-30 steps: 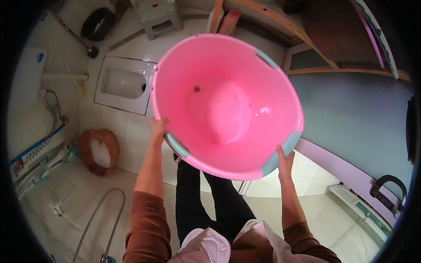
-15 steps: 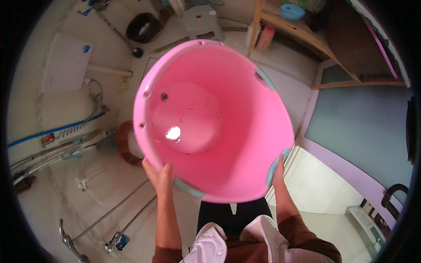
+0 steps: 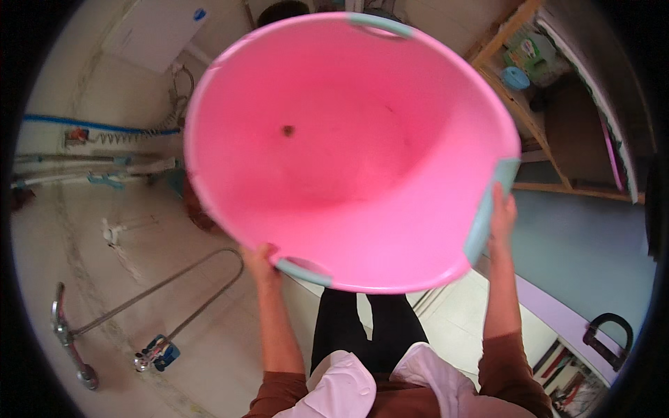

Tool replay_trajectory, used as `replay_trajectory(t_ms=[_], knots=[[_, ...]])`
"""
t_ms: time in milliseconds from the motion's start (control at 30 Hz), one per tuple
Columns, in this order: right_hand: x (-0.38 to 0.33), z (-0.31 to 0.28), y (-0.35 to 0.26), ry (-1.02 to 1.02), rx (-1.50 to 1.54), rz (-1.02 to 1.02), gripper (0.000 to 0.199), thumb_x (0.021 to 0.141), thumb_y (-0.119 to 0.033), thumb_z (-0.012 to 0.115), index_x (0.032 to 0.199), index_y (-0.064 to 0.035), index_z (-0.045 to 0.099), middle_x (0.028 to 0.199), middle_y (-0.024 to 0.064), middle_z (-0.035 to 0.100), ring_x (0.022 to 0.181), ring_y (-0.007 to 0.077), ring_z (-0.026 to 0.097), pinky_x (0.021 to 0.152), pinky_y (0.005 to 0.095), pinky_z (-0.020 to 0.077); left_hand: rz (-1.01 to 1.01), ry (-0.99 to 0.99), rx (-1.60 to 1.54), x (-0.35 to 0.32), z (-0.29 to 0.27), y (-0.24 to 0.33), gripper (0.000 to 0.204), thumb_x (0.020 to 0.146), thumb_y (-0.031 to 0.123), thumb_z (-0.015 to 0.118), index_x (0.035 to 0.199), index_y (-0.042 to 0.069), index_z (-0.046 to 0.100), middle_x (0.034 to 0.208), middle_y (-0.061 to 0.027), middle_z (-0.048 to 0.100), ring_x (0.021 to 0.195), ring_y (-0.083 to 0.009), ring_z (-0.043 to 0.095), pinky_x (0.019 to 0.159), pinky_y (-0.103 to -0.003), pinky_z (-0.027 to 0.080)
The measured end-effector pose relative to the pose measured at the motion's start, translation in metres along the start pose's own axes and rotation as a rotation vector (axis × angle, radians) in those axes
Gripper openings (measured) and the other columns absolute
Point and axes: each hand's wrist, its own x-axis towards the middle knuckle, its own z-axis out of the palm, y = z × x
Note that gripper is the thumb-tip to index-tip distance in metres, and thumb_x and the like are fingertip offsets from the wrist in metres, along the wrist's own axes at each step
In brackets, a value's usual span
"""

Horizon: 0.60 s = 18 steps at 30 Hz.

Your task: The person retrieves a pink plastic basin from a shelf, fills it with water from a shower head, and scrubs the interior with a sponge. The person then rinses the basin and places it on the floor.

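A large pink plastic tub [image 3: 348, 230] with grey-green grips on its rim fills the middle of the view, its open mouth facing me. A small dark drain spot shows on its inner floor. My left hand [image 3: 261, 263] grasps the near left rim beside a grip, thumb over the edge. On the right, my right hand [image 3: 503, 216] is closed around the rim at another grey-green grip [image 3: 491, 209]. Fingers of both hands are partly hidden behind the tub wall.
On the left wall are a chrome tap [image 3: 70, 334], a looped metal hose [image 3: 160, 296], a blue pipe [image 3: 104, 124] and a white box [image 3: 153, 31]. Wooden shelving [image 3: 519, 104] stands at the right, above a door with a black handle [image 3: 608, 341]. A dark basin shows behind the tub.
Both hands have lifted and turned the tub, and it now appears larger, its mouth tilted more toward me. My right hand has moved right and up. The view has swung rightward.
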Motion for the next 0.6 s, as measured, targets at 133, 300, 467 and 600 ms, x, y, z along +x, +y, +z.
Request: replay_trajectory(t_ms=[133,300,467,600], knots=[[-0.040,-0.052,-0.010,0.097,-0.131,0.053,0.038,0.088,-0.037,0.057,0.101,-0.0012,0.052,0.083,0.0068,0.058,0.067,0.0128,0.057,0.060,0.0273,0.0481,-0.090,0.000,0.006,-0.041,0.014,-0.044,0.058,0.059,-0.001,0.053,0.115,-0.006,0.040,0.095,-0.0141,0.052,0.077,-0.0237,0.057,0.066,-0.033,0.051],[-0.043,-0.010,0.045,0.028,-0.175,0.151,0.035,0.087,-0.037,0.059,0.090,-0.0024,0.055,0.075,0.0041,0.056,0.064,0.0101,0.053,0.055,0.0252,0.0433,-0.175,0.145,0.050,-0.045,-0.036,-0.010,0.062,0.058,0.000,0.052,0.118,-0.009,0.038,0.097,-0.0160,0.053,0.079,-0.0256,0.058,0.071,-0.035,0.051],[-0.013,0.036,0.097,-0.099,-0.149,0.286,0.038,0.087,-0.037,0.060,0.092,0.0004,0.054,0.079,0.0052,0.058,0.066,0.0105,0.052,0.057,0.0251,0.0426,-0.133,0.149,0.065,-0.002,-0.054,0.011,0.055,0.059,0.001,0.052,0.112,-0.009,0.043,0.093,-0.0166,0.055,0.078,-0.0249,0.058,0.069,-0.034,0.050],[-0.027,0.008,0.090,-0.051,-0.010,0.316,0.039,0.089,-0.037,0.057,0.097,0.0008,0.051,0.089,0.0075,0.057,0.075,0.0119,0.054,0.065,0.0265,0.0457,-0.291,0.112,0.271,0.045,-0.025,-0.018,0.055,0.059,0.002,0.054,0.111,-0.008,0.043,0.097,-0.0178,0.054,0.081,-0.0264,0.058,0.070,-0.035,0.049]])
